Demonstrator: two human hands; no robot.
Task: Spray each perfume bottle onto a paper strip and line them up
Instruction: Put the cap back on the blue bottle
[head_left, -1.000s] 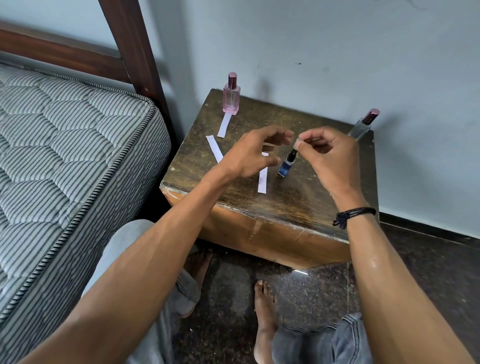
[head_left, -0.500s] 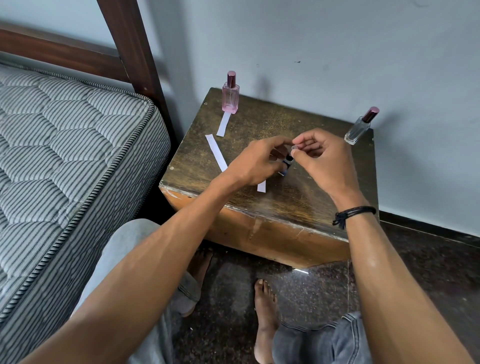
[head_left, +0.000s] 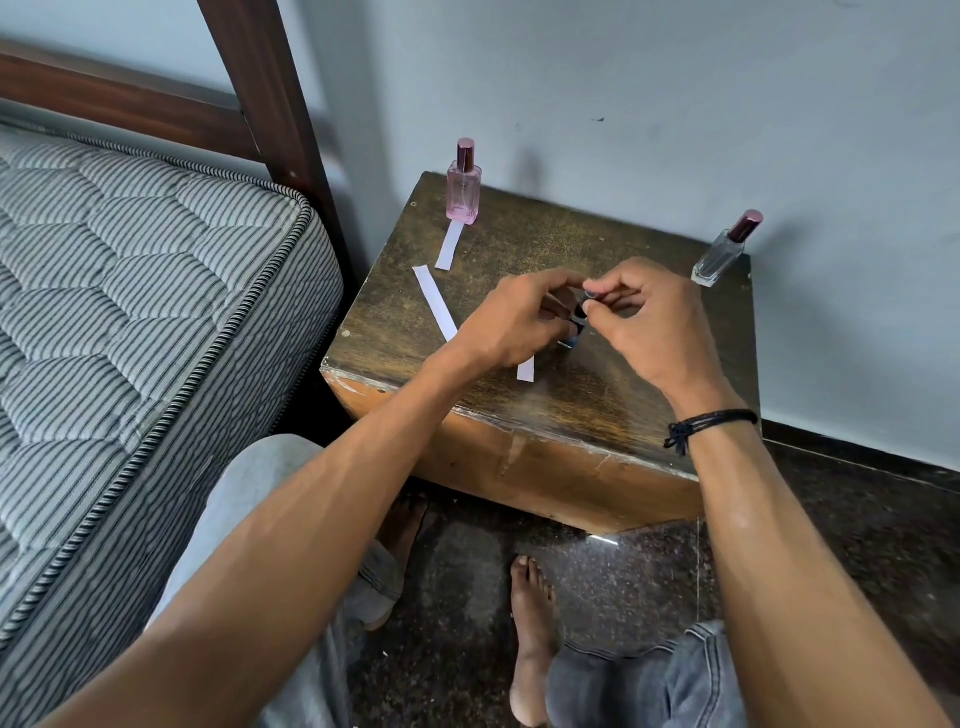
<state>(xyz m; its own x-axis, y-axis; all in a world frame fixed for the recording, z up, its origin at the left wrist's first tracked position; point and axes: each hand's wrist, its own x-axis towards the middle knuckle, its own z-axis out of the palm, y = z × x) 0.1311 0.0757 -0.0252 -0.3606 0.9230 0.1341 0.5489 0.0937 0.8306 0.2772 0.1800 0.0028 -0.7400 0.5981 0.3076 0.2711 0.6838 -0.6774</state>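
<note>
A small blue perfume bottle (head_left: 573, 332) stands near the middle of the wooden stool (head_left: 613, 415), mostly hidden between my hands. My left hand (head_left: 511, 325) grips the bottle's body. My right hand (head_left: 649, 327) pinches a small clear cap (head_left: 591, 295) at the bottle's top. A pink perfume bottle (head_left: 463, 184) stands at the stool's far left corner with a paper strip (head_left: 450, 245) in front of it. A clear bottle (head_left: 724, 249) with a dark red cap stands at the far right corner. A second strip (head_left: 435, 303) lies left of my left hand; a third strip (head_left: 525, 369) pokes out beneath it.
A striped mattress (head_left: 130, 312) on a dark wooden bed frame (head_left: 260, 88) lies close on the left. A grey-blue wall (head_left: 675, 104) stands right behind the stool. My knees and bare feet (head_left: 530, 639) rest on the dark floor below.
My left hand moved right and closed on the blue bottle. My right hand lowered the cap onto the bottle's top. The two hands now meet over the bottle.
</note>
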